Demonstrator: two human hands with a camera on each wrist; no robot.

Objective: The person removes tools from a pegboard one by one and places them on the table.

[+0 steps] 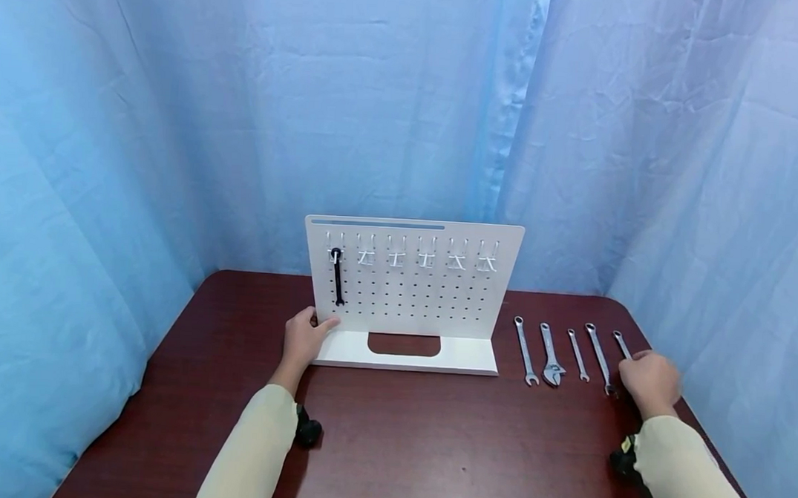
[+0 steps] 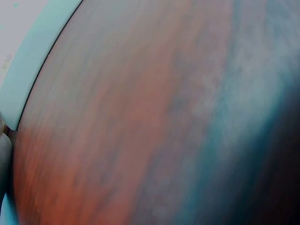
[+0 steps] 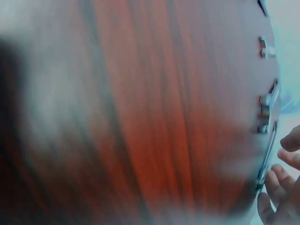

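Observation:
My left hand (image 1: pixel 304 339) grips the lower left edge of a white pegboard stand (image 1: pixel 408 352), thumb across its front. Double-prong hooks line the upper board, and a black wrench (image 1: pixel 338 280) hangs from the leftmost one. On the right, my right hand (image 1: pixel 651 377) is over the near end of the rightmost silver wrench (image 1: pixel 622 344), covering it. In the right wrist view its fingers (image 3: pixel 276 183) are bent, beside another silver combination wrench (image 3: pixel 267 159). I cannot tell whether they have closed on the rightmost wrench.
Left of the right hand lie a long combination wrench (image 1: pixel 525 351), an adjustable wrench (image 1: pixel 551 356), a small wrench (image 1: pixel 578 355) and another combination wrench (image 1: pixel 598 358). The dark red table (image 1: pixel 458 437) is surrounded by blue curtains (image 1: pixel 377 129) at the back and sides.

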